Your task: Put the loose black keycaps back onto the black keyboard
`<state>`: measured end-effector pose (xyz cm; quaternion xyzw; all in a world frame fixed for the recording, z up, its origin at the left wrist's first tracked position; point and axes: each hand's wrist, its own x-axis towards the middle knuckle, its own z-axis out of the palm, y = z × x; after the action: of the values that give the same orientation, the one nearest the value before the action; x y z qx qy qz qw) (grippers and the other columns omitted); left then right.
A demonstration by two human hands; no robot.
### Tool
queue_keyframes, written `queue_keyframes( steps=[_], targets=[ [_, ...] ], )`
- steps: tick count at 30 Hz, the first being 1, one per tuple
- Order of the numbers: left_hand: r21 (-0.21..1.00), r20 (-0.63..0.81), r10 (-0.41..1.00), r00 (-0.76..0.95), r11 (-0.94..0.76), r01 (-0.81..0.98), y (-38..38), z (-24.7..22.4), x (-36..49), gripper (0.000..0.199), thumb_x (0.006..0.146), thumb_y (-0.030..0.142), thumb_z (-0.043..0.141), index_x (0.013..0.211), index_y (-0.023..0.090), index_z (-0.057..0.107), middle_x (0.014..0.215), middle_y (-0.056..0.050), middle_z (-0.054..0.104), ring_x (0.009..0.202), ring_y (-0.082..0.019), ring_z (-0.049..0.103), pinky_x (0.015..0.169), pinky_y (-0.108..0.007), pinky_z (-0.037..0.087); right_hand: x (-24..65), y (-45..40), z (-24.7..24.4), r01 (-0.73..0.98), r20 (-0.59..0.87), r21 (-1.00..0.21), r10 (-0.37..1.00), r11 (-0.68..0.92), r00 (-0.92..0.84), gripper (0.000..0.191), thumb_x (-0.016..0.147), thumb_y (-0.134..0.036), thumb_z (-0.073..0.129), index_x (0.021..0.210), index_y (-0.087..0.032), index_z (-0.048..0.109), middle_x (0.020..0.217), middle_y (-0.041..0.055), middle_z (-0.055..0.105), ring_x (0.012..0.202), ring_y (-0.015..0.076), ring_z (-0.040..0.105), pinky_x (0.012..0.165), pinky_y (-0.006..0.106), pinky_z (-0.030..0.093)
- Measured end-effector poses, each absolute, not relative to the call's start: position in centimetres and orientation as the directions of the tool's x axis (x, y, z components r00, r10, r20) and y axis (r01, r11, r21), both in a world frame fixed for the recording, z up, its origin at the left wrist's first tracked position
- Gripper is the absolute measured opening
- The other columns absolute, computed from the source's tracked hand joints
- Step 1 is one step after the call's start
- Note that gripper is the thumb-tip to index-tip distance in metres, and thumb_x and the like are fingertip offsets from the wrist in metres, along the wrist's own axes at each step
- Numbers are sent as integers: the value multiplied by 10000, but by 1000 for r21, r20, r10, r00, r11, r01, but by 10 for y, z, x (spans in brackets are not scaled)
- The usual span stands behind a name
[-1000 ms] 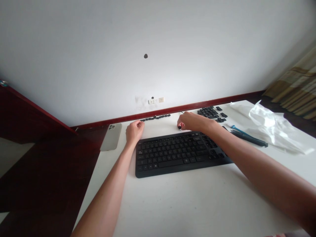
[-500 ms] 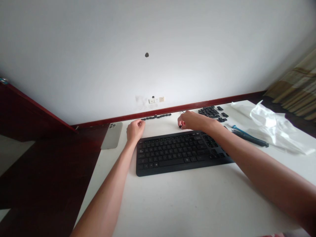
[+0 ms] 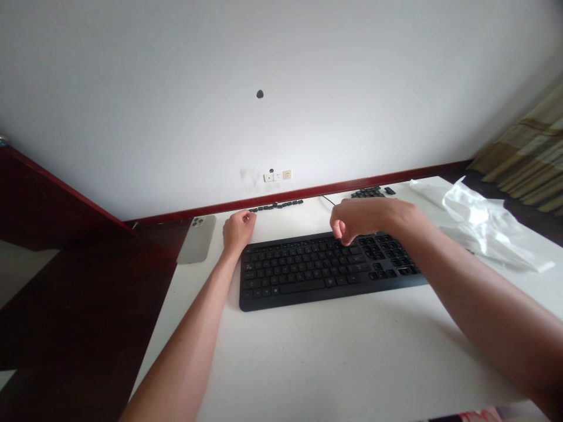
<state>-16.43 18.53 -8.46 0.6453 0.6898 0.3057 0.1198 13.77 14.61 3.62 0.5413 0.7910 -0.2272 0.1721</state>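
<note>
A black keyboard (image 3: 303, 273) lies on the white table (image 3: 316, 351); its right section shows bare key sockets. Over its upper edge, right of the middle, is my right hand (image 3: 352, 220), fingers pinched downward at the top rows; whatever is between the fingertips is hidden. My left hand (image 3: 238, 228) rests curled beside the keyboard's upper left corner, near a row of loose black keycaps (image 3: 288, 204). What its fingers hold, if anything, cannot be made out. More loose keycaps (image 3: 368, 192) lie behind my right wrist.
A grey phone (image 3: 196, 240) lies at the table's left edge. Crumpled clear plastic (image 3: 479, 217) covers the right side. A thin cable (image 3: 328, 200) runs near the back edge, by the wall.
My right hand has moved right and toward me, from the table behind the keyboard onto its upper keys. My left hand has stayed nearly where it was.
</note>
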Motion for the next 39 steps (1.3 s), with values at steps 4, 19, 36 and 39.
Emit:
queue_keyframes(
  steps=[4,19,36,39],
  targets=[
    [573,223,964,-142,-12,819,186,-85,-164,260,879,369,503,725,245,672,770,-31,722,770,-223,633,662,-280,353,130,142,30,932,-522,-157,774,327,-359,140,689,-168,824,790,-263,801,925,50,781,819,291,734,729,399,549],
    [568,217,963,-158,6,823,188,-87,-164,256,873,374,507,747,239,685,765,-34,715,760,-217,621,652,-277,341,114,132,31,936,-532,-34,787,349,-313,180,742,-95,759,905,-151,809,996,124,730,830,266,711,687,344,519],
    [570,226,962,-155,-2,822,188,-86,-164,248,872,367,519,750,234,689,744,-28,702,746,-212,612,638,-279,326,116,137,31,964,-527,-59,812,259,-250,49,753,-147,748,778,-158,788,977,119,726,790,247,678,670,340,493],
    [572,233,960,-156,-5,821,188,-86,-164,241,869,365,522,750,236,687,739,-25,700,743,-211,615,638,-279,328,119,143,28,968,-530,-37,816,250,-231,152,747,-197,795,897,-174,785,1074,117,715,868,275,681,695,354,503]
  ],
)
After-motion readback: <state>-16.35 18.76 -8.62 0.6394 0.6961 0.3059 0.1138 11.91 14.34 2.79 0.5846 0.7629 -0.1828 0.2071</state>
